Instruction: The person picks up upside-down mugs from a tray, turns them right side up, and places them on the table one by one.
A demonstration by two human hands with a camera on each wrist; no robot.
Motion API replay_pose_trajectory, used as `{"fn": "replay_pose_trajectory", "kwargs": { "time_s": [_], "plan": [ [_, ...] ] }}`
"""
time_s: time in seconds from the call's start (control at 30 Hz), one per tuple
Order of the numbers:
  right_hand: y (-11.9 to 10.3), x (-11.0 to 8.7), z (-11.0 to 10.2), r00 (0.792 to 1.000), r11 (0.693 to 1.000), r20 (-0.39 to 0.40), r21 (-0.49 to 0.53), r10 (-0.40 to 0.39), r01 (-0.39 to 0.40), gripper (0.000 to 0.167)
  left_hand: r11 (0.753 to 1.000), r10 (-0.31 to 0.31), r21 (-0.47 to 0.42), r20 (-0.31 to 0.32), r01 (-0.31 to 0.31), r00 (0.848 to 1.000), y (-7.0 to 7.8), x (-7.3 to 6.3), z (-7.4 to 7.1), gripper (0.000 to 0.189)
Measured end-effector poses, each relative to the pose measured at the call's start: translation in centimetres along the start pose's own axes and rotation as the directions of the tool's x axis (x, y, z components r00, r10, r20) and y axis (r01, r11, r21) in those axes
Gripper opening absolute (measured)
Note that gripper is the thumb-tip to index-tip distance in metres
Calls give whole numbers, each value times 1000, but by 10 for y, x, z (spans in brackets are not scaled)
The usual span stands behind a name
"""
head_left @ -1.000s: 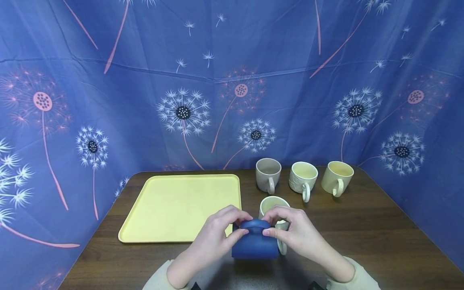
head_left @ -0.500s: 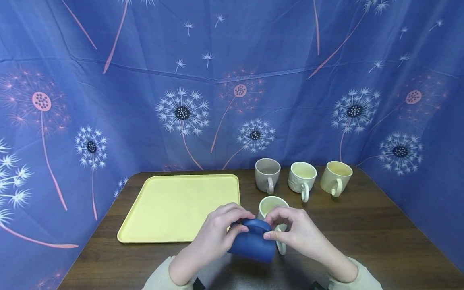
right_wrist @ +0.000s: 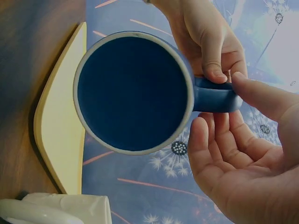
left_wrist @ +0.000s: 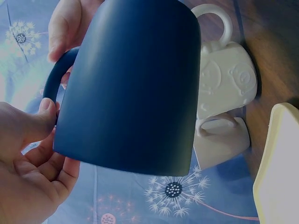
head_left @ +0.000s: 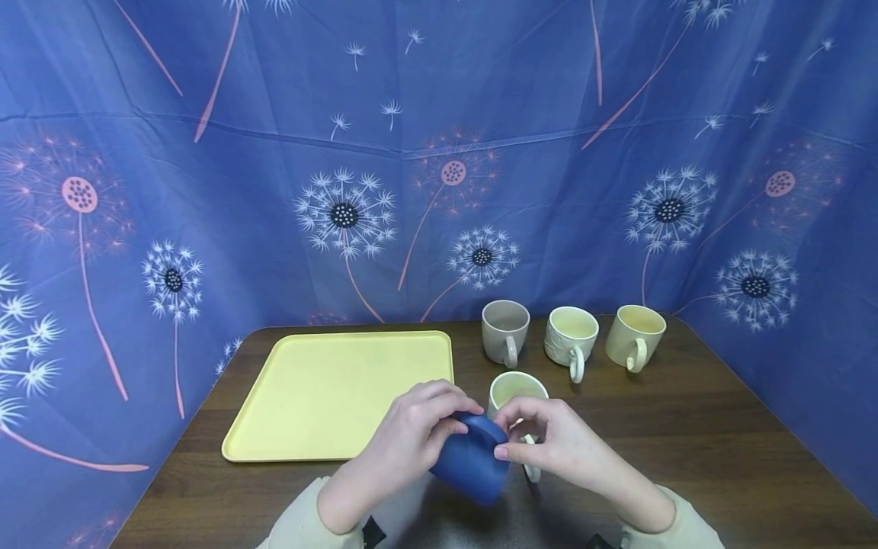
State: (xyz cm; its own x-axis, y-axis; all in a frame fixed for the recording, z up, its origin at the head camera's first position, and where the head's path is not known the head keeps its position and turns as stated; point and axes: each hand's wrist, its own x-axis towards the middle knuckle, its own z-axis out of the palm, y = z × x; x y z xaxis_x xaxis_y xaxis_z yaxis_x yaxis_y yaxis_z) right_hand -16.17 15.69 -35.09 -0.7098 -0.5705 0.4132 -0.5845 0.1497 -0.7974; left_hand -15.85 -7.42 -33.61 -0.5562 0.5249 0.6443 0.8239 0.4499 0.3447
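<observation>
A dark blue mug (head_left: 473, 465) is held tilted above the table's near edge, its handle (right_wrist: 217, 98) turned up toward the hands. My left hand (head_left: 411, 431) pinches one end of that handle between thumb and fingers. On the other end, the thumb and fingers of my right hand (head_left: 549, 438) grip it too. A round end of the blue mug (right_wrist: 133, 93) with a pale rim faces the right wrist camera; its smooth side fills the left wrist view. Just behind it stands a cream mug (head_left: 516, 385), partly hidden by my right hand.
A yellow tray (head_left: 343, 396) lies on the wooden table (head_left: 686, 457) to the left. Along the back stand a grey-beige mug (head_left: 504, 332), a white embossed mug (head_left: 571, 337) and a pale yellow mug (head_left: 635, 338). A blue patterned cloth (head_left: 411, 152) hangs behind.
The blue mug has turned from level to slanted, its right side dropping downward and leftward. Both hands keep their grip on the handle; the right hand has shifted slightly left.
</observation>
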Motion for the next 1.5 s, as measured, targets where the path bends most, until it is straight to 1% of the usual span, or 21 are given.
{"fn": "replay_pose_trajectory", "kwargs": {
  "time_s": [0.07,0.17,0.23,0.5,0.57,0.67,0.8,0.9,1.0,1.07,1.17,1.33,1.5],
  "plan": [
    [-1,1,0,999,999,28,48,23,-25,15,1000,11,1,2,-11,1000,0,0,0,17],
    [-3,3,1,994,989,70,114,81,-89,17,1000,28,6,8,-28,1000,-1,1,0,17],
    [-4,3,1,988,980,91,148,121,-134,19,998,56,13,2,-56,998,-1,1,0,17],
    [-3,5,0,971,954,142,207,190,-217,20,992,117,41,-19,-116,993,-2,1,2,17],
    [-2,6,0,963,942,169,230,210,-245,21,992,118,37,-18,-118,993,-2,2,2,18],
    [-1,7,0,949,915,208,281,237,-290,24,992,121,26,-9,-121,993,0,3,2,18],
    [1,8,0,937,881,258,349,237,-319,28,992,124,-5,2,-124,992,1,4,2,19],
    [2,9,0,933,864,285,386,221,-322,28,993,114,-34,4,-114,993,1,4,3,19],
    [3,9,1,935,853,296,420,195,-311,29,994,97,-47,5,-97,995,0,3,4,17],
    [3,9,1,937,848,300,437,177,-300,29,995,84,-52,9,-83,996,-1,3,4,16],
    [2,9,2,943,845,297,457,149,-277,28,995,83,-51,7,-82,997,-1,3,5,16],
    [3,8,0,955,867,276,444,108,-226,26,994,77,-72,4,-77,997,-1,5,6,16],
    [4,5,-2,963,886,250,417,103,-203,23,994,59,-98,14,-58,998,0,5,7,17]
  ]
}}
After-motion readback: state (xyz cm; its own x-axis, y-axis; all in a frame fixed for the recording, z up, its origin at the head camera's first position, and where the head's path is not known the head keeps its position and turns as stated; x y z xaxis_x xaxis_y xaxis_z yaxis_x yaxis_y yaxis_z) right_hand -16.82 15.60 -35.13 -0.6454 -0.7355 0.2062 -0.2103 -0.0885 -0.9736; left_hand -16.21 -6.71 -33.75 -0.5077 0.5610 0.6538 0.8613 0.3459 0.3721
